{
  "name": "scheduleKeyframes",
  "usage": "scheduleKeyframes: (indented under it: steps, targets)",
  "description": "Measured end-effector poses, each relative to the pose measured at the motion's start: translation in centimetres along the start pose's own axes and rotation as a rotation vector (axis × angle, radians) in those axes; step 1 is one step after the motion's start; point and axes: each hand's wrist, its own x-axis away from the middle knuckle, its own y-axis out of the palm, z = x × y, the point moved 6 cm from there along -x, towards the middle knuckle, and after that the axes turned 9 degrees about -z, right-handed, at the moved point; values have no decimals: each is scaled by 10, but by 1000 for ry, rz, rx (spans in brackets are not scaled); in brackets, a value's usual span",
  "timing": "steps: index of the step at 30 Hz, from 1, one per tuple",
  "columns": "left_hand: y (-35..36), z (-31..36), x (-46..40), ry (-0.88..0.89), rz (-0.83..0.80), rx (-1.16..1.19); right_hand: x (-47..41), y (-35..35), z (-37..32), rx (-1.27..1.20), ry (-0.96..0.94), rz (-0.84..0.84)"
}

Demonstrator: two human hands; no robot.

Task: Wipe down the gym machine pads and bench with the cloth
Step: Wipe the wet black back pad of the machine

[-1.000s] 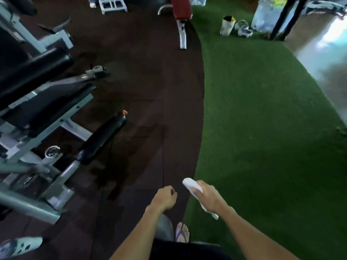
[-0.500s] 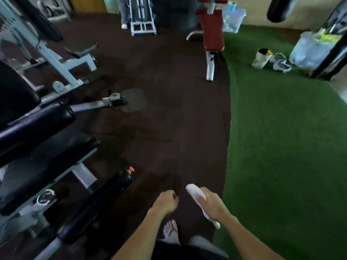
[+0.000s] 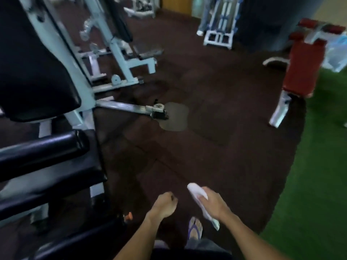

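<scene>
Cloth (image 3: 197, 192) gripped by right hand (image 3: 214, 204), ends showing | left hand (image 3: 165, 205) clenched, empty | pads (image 3: 43, 147) edge-cropped

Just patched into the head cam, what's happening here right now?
A person is standing on the dark rubber floor of a gym, beside a black-padded machine. The right hand grips a rolled white cloth; the left hand is curled and holds nothing. The cloth touches no pad at this moment. A red bench stands ahead to the right.
</scene>
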Motion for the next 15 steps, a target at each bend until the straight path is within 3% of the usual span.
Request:
scheduleKeyframes:
  steps: [6, 15]
  targets:
    - [-73, 54, -47, -51, 87, 250, -96, -80, -72, 123, -125, -136]
    - [-217, 35, -124, -149, 290, 523, -249, -108, -209, 330, -270, -289]
